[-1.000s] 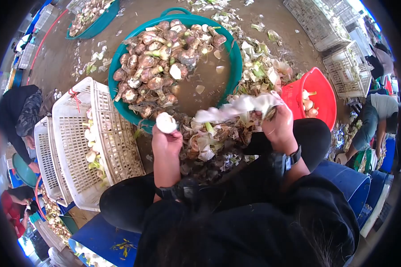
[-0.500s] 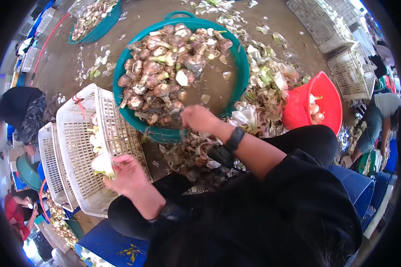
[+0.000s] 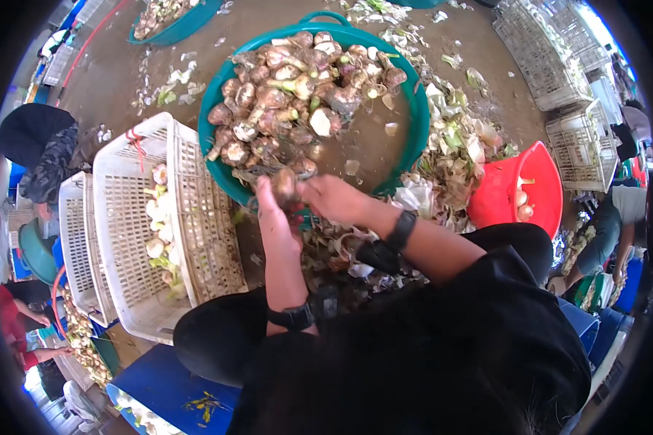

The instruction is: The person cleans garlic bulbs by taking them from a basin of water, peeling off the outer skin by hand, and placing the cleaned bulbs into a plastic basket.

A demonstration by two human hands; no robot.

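At the near edge of the green tub, the left hand, back from the white crate, grips a brown bulb; the right hand touches it, grip unclear: apparently a fresh bulb.

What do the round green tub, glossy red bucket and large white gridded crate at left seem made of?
Round green tub: probably plastic, smooth, faintly shiny, with a moulded-looking loop handle.
Glossy red bucket: likely plastic, from its even colour and sheen.
Large white gridded crate: seemingly moulded plastic, dull and stained, with regular openings.
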